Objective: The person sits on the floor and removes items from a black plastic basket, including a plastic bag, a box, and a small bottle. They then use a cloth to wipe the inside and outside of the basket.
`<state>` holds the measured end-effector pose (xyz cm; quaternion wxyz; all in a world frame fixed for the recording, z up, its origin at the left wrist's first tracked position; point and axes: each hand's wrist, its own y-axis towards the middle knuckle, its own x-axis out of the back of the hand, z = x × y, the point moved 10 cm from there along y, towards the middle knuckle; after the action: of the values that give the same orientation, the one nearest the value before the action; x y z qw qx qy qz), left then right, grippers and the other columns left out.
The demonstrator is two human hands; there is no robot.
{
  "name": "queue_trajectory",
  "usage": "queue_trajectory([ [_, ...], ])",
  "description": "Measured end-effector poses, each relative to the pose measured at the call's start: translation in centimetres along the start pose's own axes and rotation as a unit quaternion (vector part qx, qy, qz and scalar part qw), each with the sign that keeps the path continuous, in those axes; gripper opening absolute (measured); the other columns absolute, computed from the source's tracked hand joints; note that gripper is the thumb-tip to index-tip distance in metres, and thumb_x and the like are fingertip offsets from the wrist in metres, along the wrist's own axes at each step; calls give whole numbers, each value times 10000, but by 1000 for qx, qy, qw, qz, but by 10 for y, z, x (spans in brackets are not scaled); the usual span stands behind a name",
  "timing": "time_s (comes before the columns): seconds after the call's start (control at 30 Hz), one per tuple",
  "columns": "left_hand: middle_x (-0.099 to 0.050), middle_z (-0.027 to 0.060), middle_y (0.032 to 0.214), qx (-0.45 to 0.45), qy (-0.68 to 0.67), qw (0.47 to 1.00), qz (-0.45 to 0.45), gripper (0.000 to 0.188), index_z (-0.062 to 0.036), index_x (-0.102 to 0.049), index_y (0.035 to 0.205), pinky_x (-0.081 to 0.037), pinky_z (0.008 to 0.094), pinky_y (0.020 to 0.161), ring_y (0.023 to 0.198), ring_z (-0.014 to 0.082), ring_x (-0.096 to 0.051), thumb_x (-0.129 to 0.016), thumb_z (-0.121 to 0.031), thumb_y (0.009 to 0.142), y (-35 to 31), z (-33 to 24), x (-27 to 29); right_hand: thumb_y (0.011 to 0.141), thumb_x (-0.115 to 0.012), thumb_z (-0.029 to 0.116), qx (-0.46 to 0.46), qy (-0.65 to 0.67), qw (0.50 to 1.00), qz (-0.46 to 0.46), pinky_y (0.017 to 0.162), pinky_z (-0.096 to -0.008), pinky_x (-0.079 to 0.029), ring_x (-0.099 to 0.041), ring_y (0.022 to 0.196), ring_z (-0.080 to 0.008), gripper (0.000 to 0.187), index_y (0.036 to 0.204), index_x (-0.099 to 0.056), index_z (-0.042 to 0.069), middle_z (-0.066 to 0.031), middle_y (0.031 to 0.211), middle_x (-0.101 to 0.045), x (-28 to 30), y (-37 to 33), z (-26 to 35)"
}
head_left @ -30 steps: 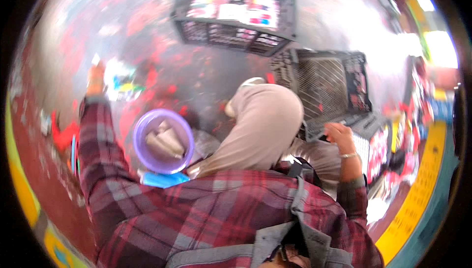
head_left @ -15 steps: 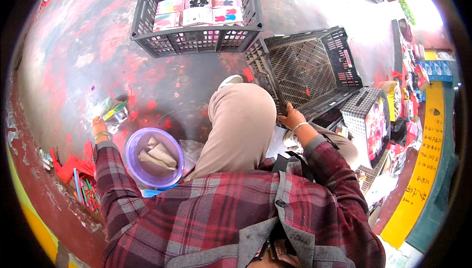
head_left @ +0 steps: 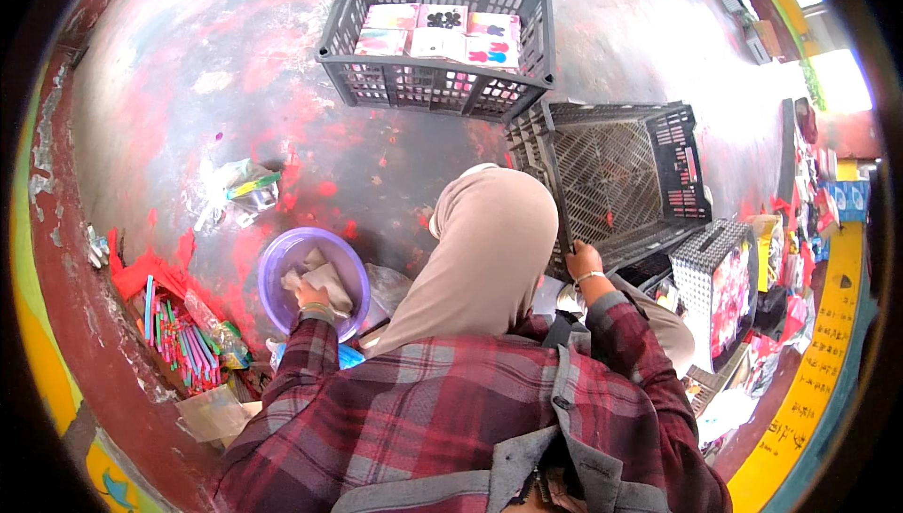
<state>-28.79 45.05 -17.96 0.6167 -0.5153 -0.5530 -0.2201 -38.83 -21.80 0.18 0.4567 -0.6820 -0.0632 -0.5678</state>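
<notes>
My left hand (head_left: 312, 297) reaches into a purple plastic bucket (head_left: 270, 273), its fingers closed on a beige cloth (head_left: 329, 289) lying inside. My right hand (head_left: 584, 262) grips the near rim of a black plastic crate (head_left: 611, 170), which lies tipped on its side with its open mouth toward me. Apart from my left hand, a crumpled clear plastic bag (head_left: 246, 184) with a green and yellow strip rests on the floor beyond the bucket.
An upright black crate (head_left: 433, 76) ahead holds several printed packs (head_left: 439, 43). Coloured sticks (head_left: 183, 344) and red scraps (head_left: 150, 273) lie at the left wall. A woven black-and-white box (head_left: 705, 264) stands at right, beside piled goods (head_left: 785, 278).
My left hand has let go of the plastic bag and moved right and nearer, into the bucket onto the cloth. My right hand still holds the tipped crate. The view has shifted.
</notes>
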Motion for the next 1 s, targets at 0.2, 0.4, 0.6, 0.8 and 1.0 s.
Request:
queue_trajectory([
  [0.2, -513, 245, 1160, 28, -172, 978, 116, 671, -24, -412, 1261, -408, 401, 921, 1100, 337, -498, -660, -281, 693, 26, 27, -87, 750, -572, 228, 59, 4, 998, -6, 789, -453, -458, -576, 897, -387, 280, 962, -580, 46, -226, 906, -611, -26, -17, 37],
  [0.4, -559, 219, 1098, 54, -16, 989, 139, 496, -53, -505, 1170, -433, 388, 880, 1021, 334, -540, -582, -318, 758, 25, -18, -95, 733, -577, 239, 66, 50, 996, -16, 771, -468, -455, -575, 870, -399, 301, 950, -567, 32, -244, 877, -607, -33, -17, 20],
  [0.6, -604, 193, 1037, 60, 56, 988, 129, 386, -83, -597, 1080, -458, 376, 839, 942, 331, -582, -505, -356, 824, 38, 0, -69, 736, -581, 237, 61, 3, 998, 16, 794, -458, -460, -576, 888, -395, 321, 975, -556, 24, -233, 921, -609, -53, -5, 27],
  [0.8, -575, 217, 1078, -156, 0, 983, 97, 390, -19, -604, 1000, -440, 418, 830, 985, 380, -548, -559, -326, 763, 12, -24, 22, 746, -556, 214, 95, -24, 995, -14, 797, -450, -464, -578, 907, -382, 296, 983, -566, 38, -222, 935, -612, -56, -9, 22],
  [1.0, -548, 109, 1167, 256, -777, 563, 115, 542, -35, -516, 1161, -418, 483, 880, 1048, 285, -528, -565, -441, 805, -30, 0, 51, 768, -518, 192, 67, 67, 995, 25, 793, -446, -467, -577, 932, -370, 284, 1005, -572, 46, -203, 976, -612, -39, -23, 42],
])
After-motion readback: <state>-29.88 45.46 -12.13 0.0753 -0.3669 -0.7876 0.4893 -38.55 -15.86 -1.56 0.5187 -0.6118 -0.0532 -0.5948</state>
